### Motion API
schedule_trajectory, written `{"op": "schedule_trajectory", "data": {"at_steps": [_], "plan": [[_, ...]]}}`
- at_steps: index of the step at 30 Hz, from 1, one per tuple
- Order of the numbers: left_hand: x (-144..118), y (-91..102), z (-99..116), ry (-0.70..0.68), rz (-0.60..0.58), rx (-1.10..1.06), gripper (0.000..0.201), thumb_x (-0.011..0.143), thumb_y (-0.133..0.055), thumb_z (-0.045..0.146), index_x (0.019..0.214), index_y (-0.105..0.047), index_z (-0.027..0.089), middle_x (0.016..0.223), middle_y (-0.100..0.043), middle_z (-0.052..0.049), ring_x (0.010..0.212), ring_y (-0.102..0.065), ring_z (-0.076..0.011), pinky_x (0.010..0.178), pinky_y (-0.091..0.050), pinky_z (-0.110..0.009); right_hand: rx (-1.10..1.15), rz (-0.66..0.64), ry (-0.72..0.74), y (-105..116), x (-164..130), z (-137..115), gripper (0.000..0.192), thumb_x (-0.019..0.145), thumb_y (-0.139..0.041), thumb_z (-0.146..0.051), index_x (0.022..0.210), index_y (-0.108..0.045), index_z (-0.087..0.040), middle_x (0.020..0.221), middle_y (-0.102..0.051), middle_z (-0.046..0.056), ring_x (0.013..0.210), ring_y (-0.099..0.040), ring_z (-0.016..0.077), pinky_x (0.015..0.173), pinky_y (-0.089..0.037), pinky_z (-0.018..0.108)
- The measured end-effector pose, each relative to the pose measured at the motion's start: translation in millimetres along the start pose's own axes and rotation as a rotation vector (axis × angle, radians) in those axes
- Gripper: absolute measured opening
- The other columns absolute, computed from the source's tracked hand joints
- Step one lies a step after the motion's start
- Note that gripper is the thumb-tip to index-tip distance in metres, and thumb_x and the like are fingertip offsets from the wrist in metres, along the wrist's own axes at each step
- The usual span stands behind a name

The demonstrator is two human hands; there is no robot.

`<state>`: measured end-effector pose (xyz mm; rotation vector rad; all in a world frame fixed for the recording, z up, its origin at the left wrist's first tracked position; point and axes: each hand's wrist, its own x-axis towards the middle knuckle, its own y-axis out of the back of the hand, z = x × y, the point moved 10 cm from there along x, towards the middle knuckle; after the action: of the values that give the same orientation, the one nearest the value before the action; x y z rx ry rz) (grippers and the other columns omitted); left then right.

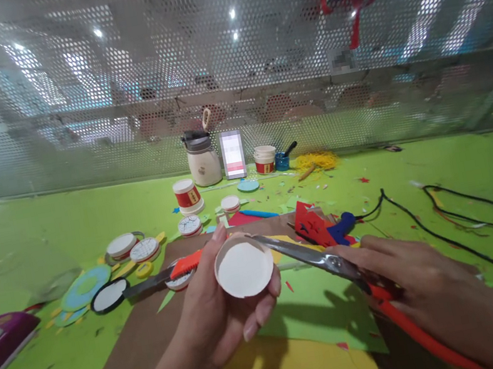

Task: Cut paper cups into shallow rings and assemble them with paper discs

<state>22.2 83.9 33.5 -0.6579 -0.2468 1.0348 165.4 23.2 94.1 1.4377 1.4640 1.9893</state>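
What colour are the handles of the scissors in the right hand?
Red. The scissors show their red handles under the right hand in the head view.

Bright overhead light, warped edges

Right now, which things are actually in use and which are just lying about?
In use: paper cup in left hand; scissors in right hand, blades at the cup's rim.
Lying about: utility knife, glue gun, black cord, white jar, yellow shreds.

A white paper cup [244, 267], mouth toward the camera, meets red-handled scissors [331, 262] at its rim.
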Motion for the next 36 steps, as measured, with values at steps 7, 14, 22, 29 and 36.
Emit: {"op": "schedule_trajectory", "data": {"at_steps": [7,14,22,29,36], "plan": [[-0.1,-0.7,-2.6,0.035,0.017,0.02,0.046,0.088,-0.047,0.055,0.072,-0.067,0.017,0.058,-0.067,-0.006,0.036,-0.054,-0.0095,0.029,-0.032,-0.013,0.023,-0.038,-0.02,-5.2,-2.5,2.1,0.051,0.069,-0.04,-0.003,0.107,-0.07,-0.016,0.08,-0.075,0.009,0.066,-0.072,0.0197,0.055,-0.06,0.027],[-1.0,0.6,-3.0,0.027,0.046,0.025,0.043,0.087,-0.05,0.053,0.072,-0.065,0.016,0.056,-0.066,-0.006,0.035,-0.054,-0.0102,0.027,-0.033,-0.013,-0.022,-0.082,0.017,-2.1,-2.2,4.8,0.048,0.071,-0.04,-0.007,0.107,-0.071,-0.015,0.085,-0.077,0.013,0.069,-0.074,0.0248,0.053,-0.061,0.034],[0.1,1.0,-2.4,0.051,0.052,0.021,0.045,0.088,-0.048,0.052,0.067,-0.066,0.016,0.054,-0.065,-0.007,0.033,-0.052,-0.0098,0.028,-0.029,-0.015,0.05,-0.141,-0.019,-7.8,-5.7,8.4,0.047,0.074,-0.043,-0.007,0.111,-0.07,-0.018,0.086,-0.077,0.01,0.068,-0.073,0.0219,0.054,-0.06,0.029],[-0.5,0.4,-1.6,0.046,0.038,0.005,0.046,0.09,-0.044,0.051,0.069,-0.067,0.016,0.052,-0.064,-0.006,0.033,-0.049,-0.0098,0.028,-0.028,-0.016,0.075,-0.121,-0.004,-4.4,-0.3,3.5,0.047,0.075,-0.041,-0.005,0.109,-0.07,-0.018,0.08,-0.076,0.008,0.065,-0.072,0.0191,0.053,-0.058,0.025],[1.5,2.5,-0.9,0.029,0.016,-0.08,0.038,0.09,-0.048,0.05,0.078,-0.067,0.019,0.056,-0.066,-0.004,0.034,-0.052,-0.0119,0.027,-0.027,-0.016,0.033,-0.104,-0.009,-6.9,-0.9,7.7,0.046,0.074,-0.04,-0.008,0.106,-0.072,-0.015,0.086,-0.077,0.013,0.068,-0.074,0.0241,0.051,-0.061,0.032]]}}
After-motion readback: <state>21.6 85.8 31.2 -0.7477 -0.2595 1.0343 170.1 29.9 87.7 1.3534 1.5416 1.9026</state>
